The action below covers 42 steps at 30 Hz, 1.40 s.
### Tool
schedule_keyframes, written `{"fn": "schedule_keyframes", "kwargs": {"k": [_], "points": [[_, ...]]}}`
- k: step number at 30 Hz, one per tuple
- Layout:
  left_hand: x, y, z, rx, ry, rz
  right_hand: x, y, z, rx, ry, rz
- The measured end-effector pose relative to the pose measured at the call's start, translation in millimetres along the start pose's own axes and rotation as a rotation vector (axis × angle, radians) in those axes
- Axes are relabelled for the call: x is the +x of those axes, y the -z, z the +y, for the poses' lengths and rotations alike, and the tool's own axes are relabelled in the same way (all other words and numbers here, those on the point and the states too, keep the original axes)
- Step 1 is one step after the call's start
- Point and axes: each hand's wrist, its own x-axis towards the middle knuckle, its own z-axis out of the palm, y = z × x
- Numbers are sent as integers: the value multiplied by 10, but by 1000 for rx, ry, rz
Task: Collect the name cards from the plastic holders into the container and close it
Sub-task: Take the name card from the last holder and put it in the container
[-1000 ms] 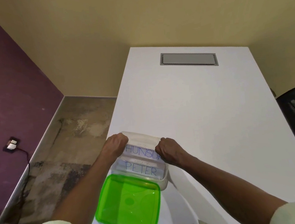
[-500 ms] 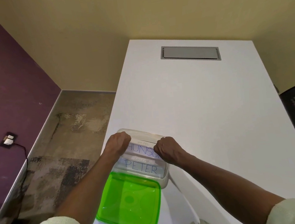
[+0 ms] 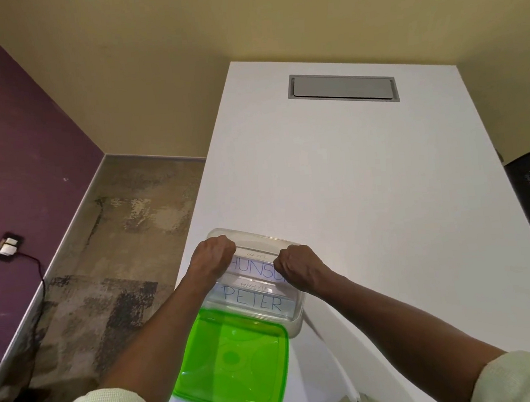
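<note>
Both hands were curled into fists over the clear plastic container (image 3: 296, 318) near the tabletop's (image 3: 368, 191) left edge. Left hand (image 3: 212, 258) fingers were closed at the left end of a holder with the "HUNSU..." name card (image 3: 253, 268), right hand (image 3: 296, 266) fingers closed at its right end; fingertips hidden, so exact grip could not be told, but both looked clamped on that card piece. A second card, "PETER" (image 3: 254, 299), lay in the container just nearer the person. Green translucent lid (image 3: 230, 364) sat off the container, touching its near side, partly overhanging the tabletop edge. Grey cable hatch (image 3: 342, 89) at the far end. Cream sleeves at bottom corners.
</note>
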Motion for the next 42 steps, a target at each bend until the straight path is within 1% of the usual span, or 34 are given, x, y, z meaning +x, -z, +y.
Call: {"fn": "schedule_keyframes", "kwargs": {"k": [2,6,8,9,11,12,14,17,19,23,25,27,30,33,35,37,40,42], "points": [[-47,87,-7,-3,-16,78,31,-9,5,14,-10,-12],[-82,114,24,54,-56,156,53,-12,-32,5,-21,-26],[-58,141,39,32,-36,12,53,-15,-44,0,-43,-22],[-46,100,44,47,-24,-5,49,-8,-51,0,-56,-19],[-70,162,51,22,-49,60,37,-11,-60,3,-73,-16],[-93,166,59,65,-38,117,29,-6,-64,13,-79,-16],[-71,140,56,19,1,40,3,21,-70,34,-91,-21],[-42,81,35,-34,40,52,-47,97,-69,66,-100,-25],[-75,121,38,-63,51,91,-88,147,-56,105,-100,-16],[-164,184,3,-215,69,171,-188,282,-39,173,-101,53],[-212,227,-25,-314,111,211,-239,334,-35,209,-124,134],[-231,230,-86,-467,158,288,-294,370,-28,202,-148,217],[-213,184,-207,-678,271,390,-410,424,-27,206,-197,307],[-183,146,-295,-846,426,444,-518,414,-3,221,-264,387],[-177,107,-354,-887,509,439,-579,363,26,243,-299,441],[-195,49,-409,-914,553,412,-616,294,63,272,-341,489],[-240,-59,-448,-939,581,351,-645,148,102,341,-471,510],[-274,-131,-447,-957,597,306,-664,17,129,414,-541,495]]}}
